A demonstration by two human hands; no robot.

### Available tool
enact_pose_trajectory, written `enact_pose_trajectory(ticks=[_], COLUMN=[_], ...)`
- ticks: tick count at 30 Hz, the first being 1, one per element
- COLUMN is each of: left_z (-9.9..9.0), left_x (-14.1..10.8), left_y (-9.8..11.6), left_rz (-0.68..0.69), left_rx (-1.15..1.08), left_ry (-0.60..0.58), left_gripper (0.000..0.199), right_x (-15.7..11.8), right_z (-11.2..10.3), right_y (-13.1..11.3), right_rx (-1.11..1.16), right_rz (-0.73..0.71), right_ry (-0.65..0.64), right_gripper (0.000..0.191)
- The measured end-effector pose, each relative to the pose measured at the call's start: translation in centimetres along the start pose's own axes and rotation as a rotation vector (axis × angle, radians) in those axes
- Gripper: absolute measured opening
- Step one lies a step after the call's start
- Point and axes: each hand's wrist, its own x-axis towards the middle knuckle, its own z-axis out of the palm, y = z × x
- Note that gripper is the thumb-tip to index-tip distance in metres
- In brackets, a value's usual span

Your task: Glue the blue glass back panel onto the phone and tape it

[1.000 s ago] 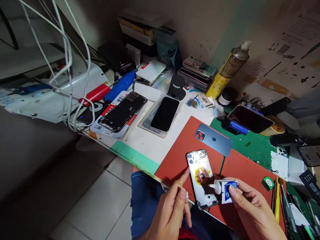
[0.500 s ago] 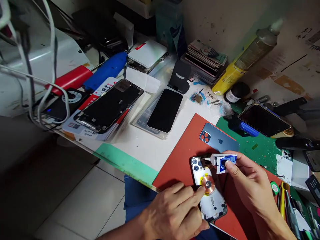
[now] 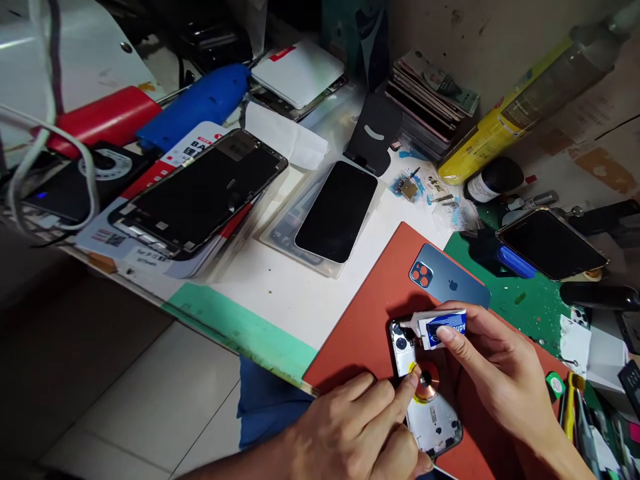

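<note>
My right hand (image 3: 500,363) pinches a small white and blue adhesive tube (image 3: 440,328) between thumb and fingers. Its narrow nozzle points left, over the camera corner of an opened phone (image 3: 433,427). The phone lies back up without its cover, showing a round copper coil (image 3: 425,380) with yellow around its edge. My left hand (image 3: 357,427) steadies the phone from the left, index fingertip at the coil and the other fingers curled. Whether the nozzle touches the phone I cannot tell. Just beyond the tube lies a blue back cover (image 3: 453,280) with camera cutouts.
Under the phone is a red-brown mat (image 3: 350,340). A black-screened phone (image 3: 337,212) and a detached screen (image 3: 205,193) lie to the left. At the back right are a yellow can (image 3: 480,143), a dark bottle (image 3: 493,180) and a propped phone (image 3: 553,243). Tools (image 3: 575,407) stand at right.
The tube has moved left across the phone's top, its nozzle now over the camera lenses. The left hand keeps its index finger by the coil. The whole view has shifted slightly.
</note>
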Motion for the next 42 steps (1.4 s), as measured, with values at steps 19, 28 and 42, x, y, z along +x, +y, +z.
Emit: enact_pose_trajectory(ticks=[19, 28, 42], left_z=[0.0, -0.07, -0.47], left_x=[-0.01, 0.32, 0.37], left_y=[-0.05, -0.12, -0.19], left_rz=[0.007, -0.001, 0.023], left_rx=[0.015, 0.016, 0.024], left_ry=[-0.021, 0.003, -0.043], left_gripper=[0.042, 0.042, 0.04], right_x=[0.07, 0.16, 0.2], right_z=[0.01, 0.12, 0.07], right_y=[0.47, 0.35, 0.37], right_rx=[-0.133, -0.165, -0.255], right_rz=[-0.079, -0.118, -0.166], right_ry=[0.006, -0.008, 0.004], right_gripper=[0.021, 0.019, 0.017])
